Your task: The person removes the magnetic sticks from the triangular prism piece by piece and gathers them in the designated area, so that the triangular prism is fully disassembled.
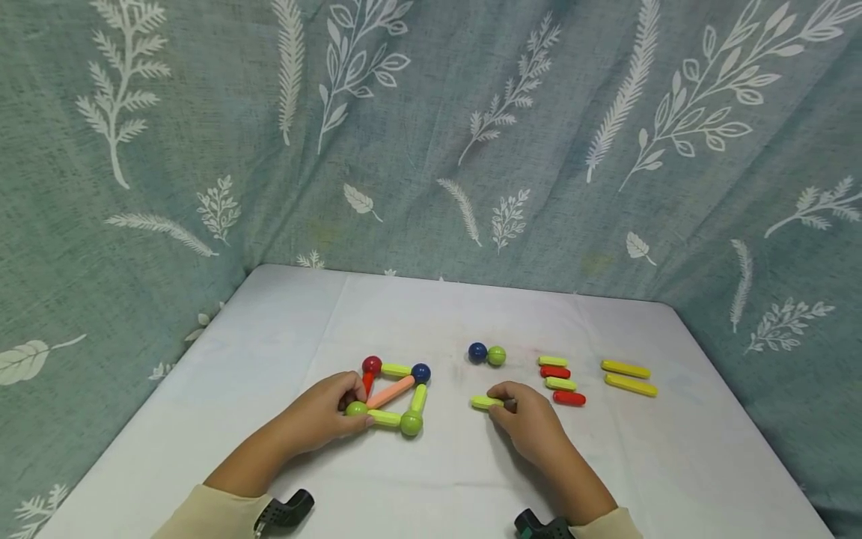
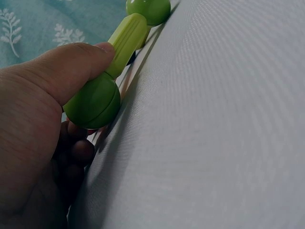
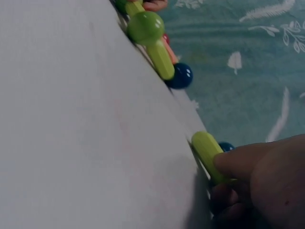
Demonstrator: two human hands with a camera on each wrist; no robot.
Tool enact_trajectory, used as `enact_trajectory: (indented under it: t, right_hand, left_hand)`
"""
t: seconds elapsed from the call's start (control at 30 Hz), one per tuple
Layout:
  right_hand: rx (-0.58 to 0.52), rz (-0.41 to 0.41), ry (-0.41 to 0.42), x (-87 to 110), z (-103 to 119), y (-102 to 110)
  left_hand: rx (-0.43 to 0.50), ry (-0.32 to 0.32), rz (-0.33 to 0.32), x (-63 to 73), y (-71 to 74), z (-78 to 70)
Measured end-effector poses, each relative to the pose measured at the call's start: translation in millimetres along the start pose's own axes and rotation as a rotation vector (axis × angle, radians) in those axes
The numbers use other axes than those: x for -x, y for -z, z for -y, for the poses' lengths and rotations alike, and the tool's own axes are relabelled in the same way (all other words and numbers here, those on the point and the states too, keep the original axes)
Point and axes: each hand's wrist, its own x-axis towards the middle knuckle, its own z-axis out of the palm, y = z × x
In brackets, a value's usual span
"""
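Note:
On the white table lies a four-sided frame of rods and balls: a red ball (image 1: 372,364), a dark blue ball (image 1: 420,373) and two green balls, joined by a red rod and yellow-green rods, with an orange rod (image 1: 390,392) across the middle. My left hand (image 1: 330,412) grips the frame's near left corner, thumb along a yellow-green rod (image 2: 125,40) and fingers by the green ball (image 2: 95,102). To the right of the frame my right hand (image 1: 528,423) pinches a loose yellow-green rod (image 1: 486,403) between thumb and fingers, low over the table.
Behind the right hand a loose blue ball (image 1: 477,352) and green ball (image 1: 496,355) sit side by side. Further right are short yellow-green and red rods (image 1: 569,398) in a column, then two longer yellow rods (image 1: 630,385). A leaf-patterned curtain (image 1: 417,135) hangs around the table (image 1: 471,494).

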Motion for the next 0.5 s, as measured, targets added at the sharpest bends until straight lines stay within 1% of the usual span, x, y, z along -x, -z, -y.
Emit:
enact_trajectory:
  t: [0.23,0.5]
  right_hand:
    - [0.072,-0.008,-0.024,7.1,-21.9,25.2]
    - [0.15,-0.033,-0.022,17.8,-46.1,52.2]
  left_hand:
    - [0.019,0.013,0.006,-0.5,-1.1,-0.7]
    - [0.008,0.003,-0.001,-2.2,-0.9,-0.6]
